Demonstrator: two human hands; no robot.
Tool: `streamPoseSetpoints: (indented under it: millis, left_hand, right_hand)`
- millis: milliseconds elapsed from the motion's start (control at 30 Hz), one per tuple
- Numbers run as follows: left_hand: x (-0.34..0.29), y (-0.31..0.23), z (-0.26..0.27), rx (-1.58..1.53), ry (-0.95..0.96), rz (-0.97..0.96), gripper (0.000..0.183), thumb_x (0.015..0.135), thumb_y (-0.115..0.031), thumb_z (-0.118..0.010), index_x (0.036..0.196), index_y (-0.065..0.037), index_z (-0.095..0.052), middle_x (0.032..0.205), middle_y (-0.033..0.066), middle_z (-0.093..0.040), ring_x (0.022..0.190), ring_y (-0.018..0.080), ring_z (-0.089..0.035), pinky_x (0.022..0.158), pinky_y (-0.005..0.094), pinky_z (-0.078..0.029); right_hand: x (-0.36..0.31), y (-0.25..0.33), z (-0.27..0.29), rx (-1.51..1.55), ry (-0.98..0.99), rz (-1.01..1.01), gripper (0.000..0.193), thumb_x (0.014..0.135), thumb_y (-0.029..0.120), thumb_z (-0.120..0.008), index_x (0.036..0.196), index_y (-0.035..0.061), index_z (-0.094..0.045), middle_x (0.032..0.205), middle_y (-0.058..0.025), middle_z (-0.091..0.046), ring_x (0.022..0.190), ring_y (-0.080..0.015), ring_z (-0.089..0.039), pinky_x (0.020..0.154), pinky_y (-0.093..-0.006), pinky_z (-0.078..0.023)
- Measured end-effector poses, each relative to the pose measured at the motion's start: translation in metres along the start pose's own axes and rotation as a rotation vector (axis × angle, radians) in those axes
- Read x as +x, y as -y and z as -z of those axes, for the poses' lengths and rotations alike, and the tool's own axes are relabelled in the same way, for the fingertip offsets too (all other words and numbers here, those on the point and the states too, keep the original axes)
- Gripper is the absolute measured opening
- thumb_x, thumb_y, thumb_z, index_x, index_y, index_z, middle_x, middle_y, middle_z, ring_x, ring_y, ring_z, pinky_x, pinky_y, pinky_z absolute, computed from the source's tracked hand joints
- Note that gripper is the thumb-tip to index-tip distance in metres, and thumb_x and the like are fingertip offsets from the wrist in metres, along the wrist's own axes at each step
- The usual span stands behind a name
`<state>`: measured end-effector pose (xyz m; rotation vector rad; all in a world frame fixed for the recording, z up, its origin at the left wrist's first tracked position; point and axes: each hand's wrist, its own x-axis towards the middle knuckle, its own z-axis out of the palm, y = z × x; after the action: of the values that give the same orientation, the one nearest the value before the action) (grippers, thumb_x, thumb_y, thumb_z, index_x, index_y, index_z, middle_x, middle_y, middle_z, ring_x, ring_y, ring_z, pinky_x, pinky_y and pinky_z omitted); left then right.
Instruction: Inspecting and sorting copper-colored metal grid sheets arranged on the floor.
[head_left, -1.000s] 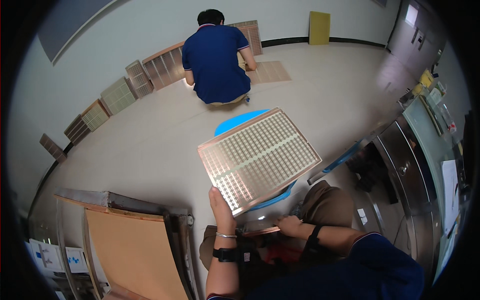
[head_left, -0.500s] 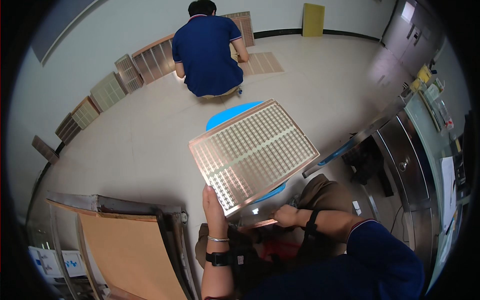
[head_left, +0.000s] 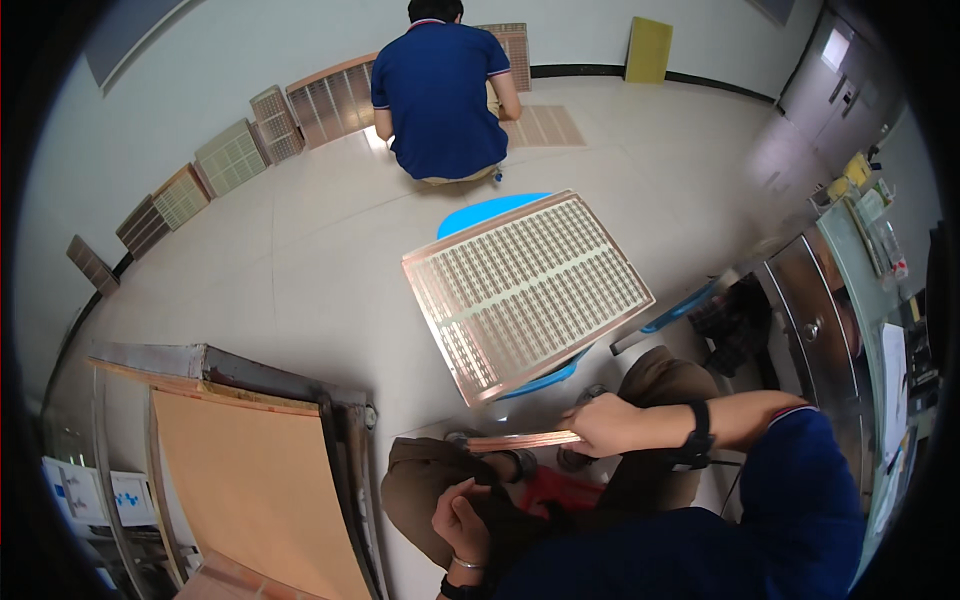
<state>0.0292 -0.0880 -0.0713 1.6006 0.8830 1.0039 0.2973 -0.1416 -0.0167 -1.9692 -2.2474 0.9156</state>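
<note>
A large copper-edged circuit board panel (head_left: 530, 290), patterned with rows of small pads, lies on a blue stool (head_left: 490, 212). Below its near edge, my right hand (head_left: 602, 425) is closed round the end of a thin copper-coloured circuit board stack (head_left: 520, 441), seen edge-on above my lap. My left hand (head_left: 463, 518) is beside my left knee, apart from the stack. Its fingers are loosely curled with the thumb apart, and nothing shows in them.
A co-worker in a blue shirt (head_left: 442, 100) squats ahead beside a panel (head_left: 545, 126) on the floor. Several panels (head_left: 232, 157) lean along the wall. A metal-framed rack with a tan board (head_left: 245, 470) stands at left, a steel drawer desk (head_left: 815, 300) at right.
My left hand has let go of the large panel's near corner and dropped toward my lap. My right hand has raised the thin stack into fuller view. The whole view has shifted slightly.
</note>
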Motion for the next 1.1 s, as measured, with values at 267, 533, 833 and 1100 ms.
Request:
streamPoseSetpoints:
  millis: [267, 533, 833, 1100]
  left_hand:
    - [-0.024, 0.024, -0.019, -0.362, -0.149, 0.457, 0.027, 0.099, -0.023, -0.041, 0.112, -0.001, -0.047, 0.113, 0.0127, -0.054, 0.093, 0.0158, -0.057, 0.079, 0.0268, -0.048]
    - [-0.007, -0.016, -0.041, -1.082, 0.037, 0.714, 0.050, 0.097, -0.048, -0.033, 0.123, -0.006, -0.044, 0.120, 0.0059, -0.052, 0.112, 0.0208, -0.049, 0.100, 0.0390, -0.034]
    - [0.087, -0.060, -0.033, -0.573, -0.122, 0.508, 0.033, 0.100, -0.027, -0.033, 0.100, 0.000, -0.052, 0.092, 0.0049, -0.058, 0.079, 0.0092, -0.054, 0.073, 0.0254, -0.045]
    - [0.171, -0.017, -0.048, -0.374, 0.009, 0.494, 0.033, 0.100, -0.026, -0.033, 0.098, 0.002, -0.051, 0.088, 0.0052, -0.057, 0.077, 0.0092, -0.051, 0.072, 0.0262, -0.044]
  right_hand:
    - [-0.088, 0.069, 0.120, 0.206, -0.138, -0.118, 0.023, 0.082, 0.029, -0.063, 0.083, 0.0057, -0.062, 0.075, -0.0096, -0.062, 0.069, -0.0307, -0.061, 0.060, -0.0398, -0.048]
    - [-0.134, 0.066, 0.128, 0.935, -0.483, -0.345, 0.034, 0.084, 0.029, -0.068, 0.095, -0.0030, -0.062, 0.075, 0.0013, -0.057, 0.069, -0.0049, -0.050, 0.062, -0.0209, -0.043]
    - [-0.085, -0.057, 0.057, 1.334, -0.823, -0.415, 0.040, 0.091, 0.033, -0.056, 0.101, -0.0049, -0.061, 0.087, -0.0061, -0.066, 0.071, -0.0071, -0.061, 0.065, -0.0215, -0.049]
    - [-0.030, -0.131, 0.079, 1.327, -0.729, -0.532, 0.043, 0.093, 0.037, -0.052, 0.100, -0.0037, -0.063, 0.083, -0.0045, -0.065, 0.067, -0.0067, -0.059, 0.062, -0.0217, -0.048]
